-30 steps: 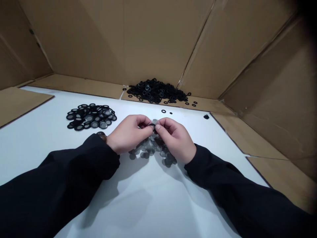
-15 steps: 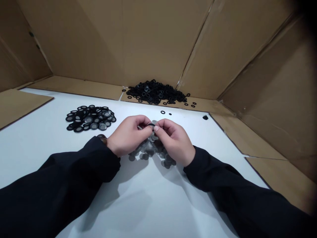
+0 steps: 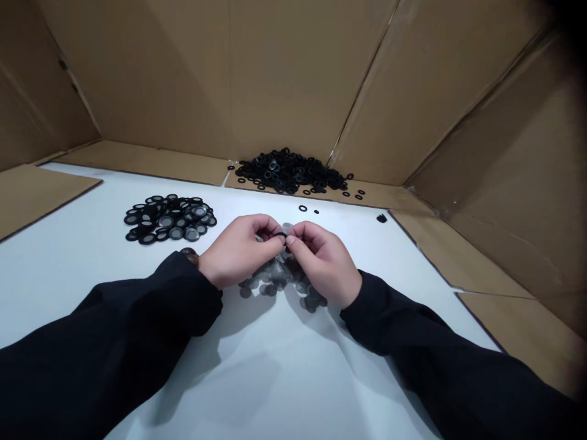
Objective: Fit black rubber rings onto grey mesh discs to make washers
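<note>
My left hand (image 3: 245, 249) and my right hand (image 3: 326, 260) meet fingertip to fingertip in the middle of the table. Between them they pinch a small black ring (image 3: 280, 234), mostly covered by the thumbs and fingers. Whether a disc sits inside the ring is hidden. Under and in front of the hands lies a loose pile of thin grey mesh-like discs (image 3: 270, 288). To the left is a heap of black rings with grey discs in them (image 3: 166, 221). Farther back, a large heap of black rings (image 3: 293, 171) rests against the cardboard.
Cardboard walls (image 3: 293, 73) enclose the white table (image 3: 257, 379) at the back and sides. Cardboard strips (image 3: 174, 168) lie along its edges. A stray black ring (image 3: 302, 208), a small black piece (image 3: 316, 212) and a dark clump (image 3: 381, 218) lie beyond my hands.
Both hands keep their pinch on the black ring, with only slight finger movement. The whole view has shifted a few pixels; the heaps look the same.
</note>
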The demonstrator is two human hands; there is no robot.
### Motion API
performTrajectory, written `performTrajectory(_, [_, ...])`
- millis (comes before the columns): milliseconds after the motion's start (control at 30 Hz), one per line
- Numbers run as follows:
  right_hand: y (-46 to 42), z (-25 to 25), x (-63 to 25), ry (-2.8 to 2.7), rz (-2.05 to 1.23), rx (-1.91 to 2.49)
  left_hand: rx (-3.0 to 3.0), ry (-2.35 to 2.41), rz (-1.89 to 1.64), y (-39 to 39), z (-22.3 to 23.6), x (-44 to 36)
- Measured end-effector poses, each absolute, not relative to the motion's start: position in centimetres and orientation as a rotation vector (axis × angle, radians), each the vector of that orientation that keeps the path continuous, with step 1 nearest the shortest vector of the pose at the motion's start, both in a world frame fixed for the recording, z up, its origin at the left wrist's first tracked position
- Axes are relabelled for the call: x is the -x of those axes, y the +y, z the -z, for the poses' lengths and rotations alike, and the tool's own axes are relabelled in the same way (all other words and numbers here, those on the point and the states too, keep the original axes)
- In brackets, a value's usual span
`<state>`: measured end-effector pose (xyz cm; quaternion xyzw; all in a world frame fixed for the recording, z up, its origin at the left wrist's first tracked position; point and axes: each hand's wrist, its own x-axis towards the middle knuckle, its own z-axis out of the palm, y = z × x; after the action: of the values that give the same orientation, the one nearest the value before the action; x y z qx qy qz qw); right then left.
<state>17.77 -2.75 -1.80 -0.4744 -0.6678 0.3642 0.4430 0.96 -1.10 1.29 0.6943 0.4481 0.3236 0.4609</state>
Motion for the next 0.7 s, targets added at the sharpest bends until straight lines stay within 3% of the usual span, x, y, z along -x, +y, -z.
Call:
performTrajectory(433, [-3.0, 1.32, -17.92, -1.752, -0.697, 1.211, -1.78, 1.058, -0.705, -1.29, -1.49, -1.06])
performTrajectory(700, [-2.86, 1.78, -18.15, -1.668, -0.868, 1.169, -1.709, 1.048, -0.726, -1.22, -1.42, -1.0])
